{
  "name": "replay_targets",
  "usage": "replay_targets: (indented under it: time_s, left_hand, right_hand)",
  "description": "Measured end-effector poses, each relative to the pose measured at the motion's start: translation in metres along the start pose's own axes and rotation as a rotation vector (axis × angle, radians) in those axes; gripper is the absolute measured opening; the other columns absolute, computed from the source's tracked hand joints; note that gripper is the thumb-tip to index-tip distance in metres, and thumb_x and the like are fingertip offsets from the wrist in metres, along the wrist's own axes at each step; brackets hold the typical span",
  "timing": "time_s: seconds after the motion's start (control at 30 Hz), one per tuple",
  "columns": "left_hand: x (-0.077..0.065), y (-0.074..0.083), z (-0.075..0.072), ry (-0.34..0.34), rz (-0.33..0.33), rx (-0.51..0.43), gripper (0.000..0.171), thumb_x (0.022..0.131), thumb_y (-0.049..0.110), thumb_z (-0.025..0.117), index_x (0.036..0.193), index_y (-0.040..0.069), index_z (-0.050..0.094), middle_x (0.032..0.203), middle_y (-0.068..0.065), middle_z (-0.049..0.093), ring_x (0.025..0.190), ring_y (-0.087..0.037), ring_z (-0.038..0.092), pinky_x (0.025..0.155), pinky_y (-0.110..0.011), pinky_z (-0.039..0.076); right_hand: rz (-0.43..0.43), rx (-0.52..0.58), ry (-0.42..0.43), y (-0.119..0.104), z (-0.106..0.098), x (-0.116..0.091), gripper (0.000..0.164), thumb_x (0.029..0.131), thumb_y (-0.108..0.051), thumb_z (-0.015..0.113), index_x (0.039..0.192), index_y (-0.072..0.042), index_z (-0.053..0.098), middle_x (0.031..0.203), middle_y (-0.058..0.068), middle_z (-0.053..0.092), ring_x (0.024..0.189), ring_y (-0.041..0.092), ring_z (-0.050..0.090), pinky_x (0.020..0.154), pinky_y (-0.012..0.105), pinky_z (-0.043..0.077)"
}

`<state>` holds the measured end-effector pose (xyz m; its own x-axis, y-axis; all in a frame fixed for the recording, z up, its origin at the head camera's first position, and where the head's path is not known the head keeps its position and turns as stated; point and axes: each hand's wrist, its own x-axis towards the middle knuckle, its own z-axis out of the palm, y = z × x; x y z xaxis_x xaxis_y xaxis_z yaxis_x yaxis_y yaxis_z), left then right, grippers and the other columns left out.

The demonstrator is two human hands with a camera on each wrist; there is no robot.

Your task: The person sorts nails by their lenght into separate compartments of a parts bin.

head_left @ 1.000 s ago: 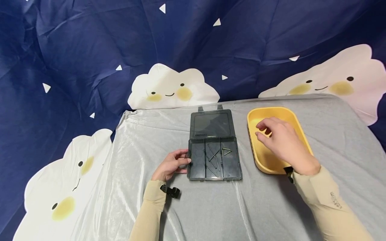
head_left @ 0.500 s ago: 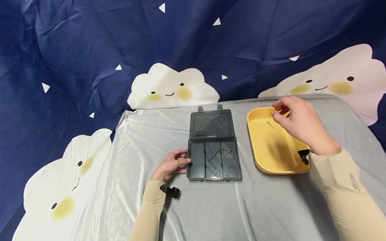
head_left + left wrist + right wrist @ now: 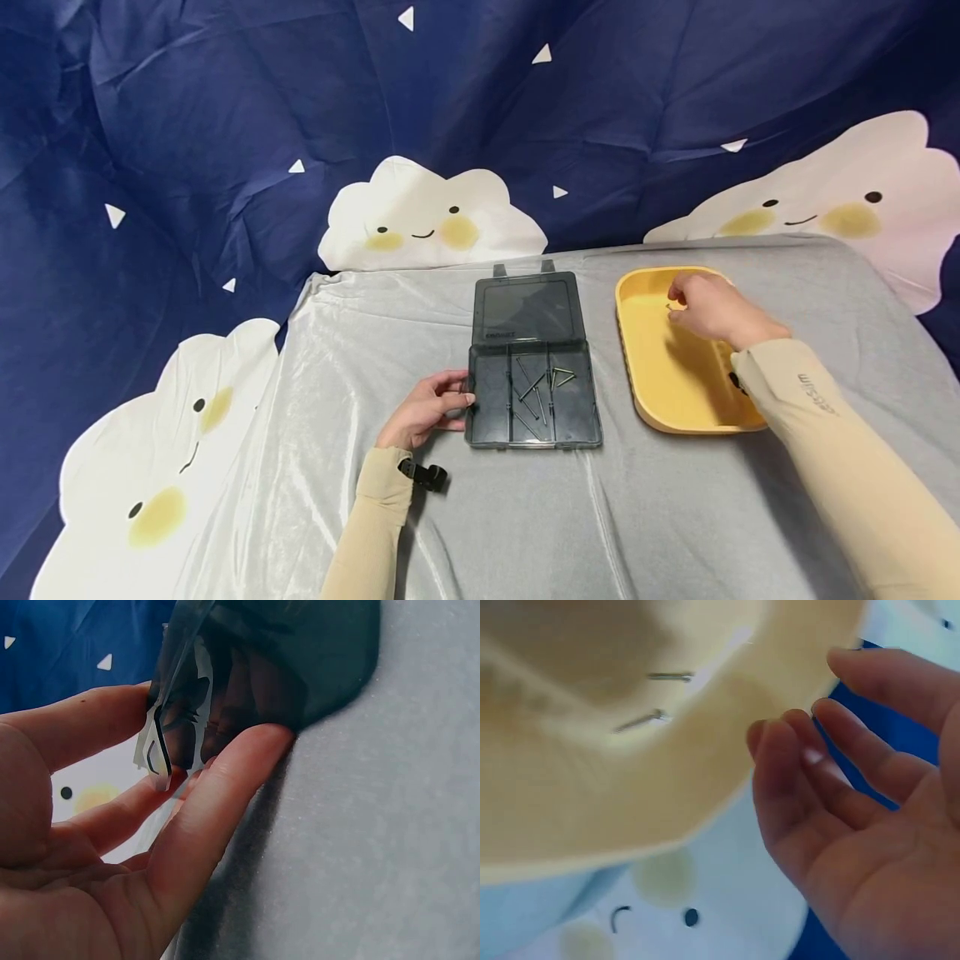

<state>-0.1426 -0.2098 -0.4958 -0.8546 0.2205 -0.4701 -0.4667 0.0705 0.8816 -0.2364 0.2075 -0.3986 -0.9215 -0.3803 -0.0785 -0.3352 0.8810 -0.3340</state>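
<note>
My left hand (image 3: 427,412) grips the left side of a dark see-through compartment box (image 3: 489,408), its thumb on the rim. The box lies with its lid (image 3: 527,307) folded back. Several dark screws (image 3: 541,406) lie in the middle compartment, and a few brass-coloured screws (image 3: 565,372) in the right one. Over the far part of a yellow tray (image 3: 648,375) is my right hand (image 3: 716,308), fingers loosely bent and holding nothing. The right wrist view shows two screws, one (image 3: 671,676) beside another (image 3: 641,720), on the tray floor, apart from the fingertips.
A grey cloth (image 3: 525,517) covers the table under box and tray. Behind it hangs a dark blue curtain (image 3: 465,100) with white clouds. The tray stands to the right of the box, with a strip of cloth between them.
My right hand rose from the tray's middle toward its far right side, then came back left and lower over the tray's far end. The left hand and the box have stayed put.
</note>
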Motion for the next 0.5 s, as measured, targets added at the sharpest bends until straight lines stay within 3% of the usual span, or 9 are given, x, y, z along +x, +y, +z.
replay_targets:
  time_s: [0.23, 0.5]
  left_hand:
    - [0.0, -0.001, 0.0, 0.006, 0.003, 0.007, 0.06, 0.088, 0.001, 0.065, 0.144, 0.006, 0.043, 0.121, -0.013, 0.052, 0.091, -0.011, 0.063, 0.065, -0.028, 0.063]
    - [0.001, -0.002, -0.001, 0.013, 0.002, 0.003, 0.06, 0.087, 0.001, 0.065, 0.143, 0.007, 0.044, 0.12, -0.013, 0.052, 0.091, -0.012, 0.064, 0.064, -0.028, 0.063]
  right_hand:
    - [-0.014, -0.034, -0.097, 0.017, 0.021, 0.013, 0.032, 0.077, -0.007, 0.061, 0.102, 0.014, 0.059, 0.1, 0.03, 0.063, 0.094, 0.041, 0.059, 0.085, 0.053, 0.051]
    - [0.083, -0.054, -0.176, 0.02, 0.038, 0.015, 0.053, 0.081, -0.01, 0.062, 0.126, 0.014, 0.046, 0.116, 0.036, 0.042, 0.103, 0.046, 0.051, 0.094, 0.06, 0.047]
